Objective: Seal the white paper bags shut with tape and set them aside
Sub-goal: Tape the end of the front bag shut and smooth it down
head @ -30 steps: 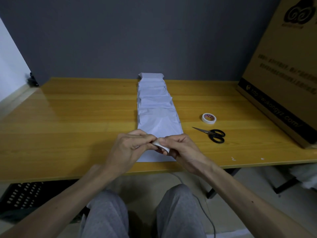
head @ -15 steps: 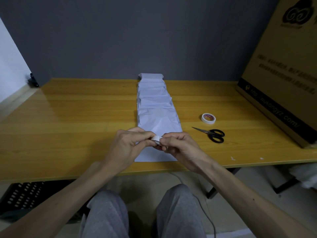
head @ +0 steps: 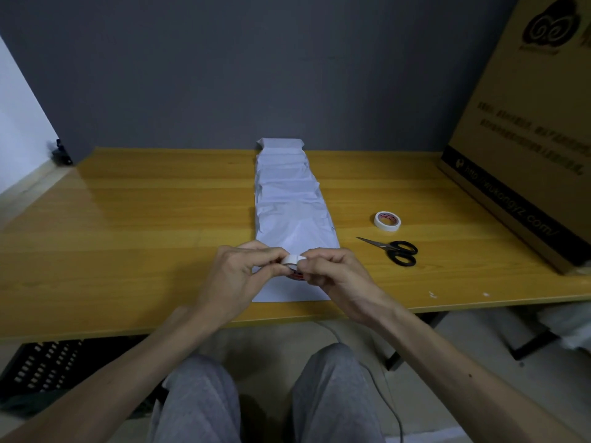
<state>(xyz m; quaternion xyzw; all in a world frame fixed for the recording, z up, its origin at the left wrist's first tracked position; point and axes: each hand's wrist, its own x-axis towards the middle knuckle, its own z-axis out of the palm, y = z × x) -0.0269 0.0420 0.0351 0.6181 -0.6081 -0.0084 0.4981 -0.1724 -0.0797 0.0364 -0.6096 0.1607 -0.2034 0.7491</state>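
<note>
Gripping: you hold a tape roll [head: 293,263] between both hands, just above the near end of the row of bags. Its white outer band shows on top and a sliver of red core shows below.
Left hand: your left hand [head: 238,273] is curled against the roll's left side, thumb and fingertips pinching it.
Right hand: your right hand [head: 335,274] is curled against the roll's right side, its fingers bent inward and pinching the roll where it meets the left hand.
Tape end: your fingers cover it, so you cannot tell whether a free end is lifted.
Bags: the white paper bags [head: 287,203] lie flat in one overlapping row down the middle of the table, from near your edge to the far edge at the wall. Your hands partly cover the nearest bag, and its bottom edge sits just short of the table's front edge.
Table: the wooden table [head: 128,235] has a yellow grain top.
Scissors: the black-handled scissors [head: 395,251] lie to the right of the bags, apart from them, blades together and pointing left.
Second roll: a second tape roll [head: 387,220] lies flat just beyond the scissors, near them but not touching.
Box: a large cardboard box [head: 527,139] with dark print stands at the table's right end, well apart from the bags.
Wall: a grey wall [head: 224,75] rises behind the table.
Below: your knees in grey trousers [head: 198,401] are under the front edge, and a black perforated crate [head: 41,366] sits under the table to your left.
</note>
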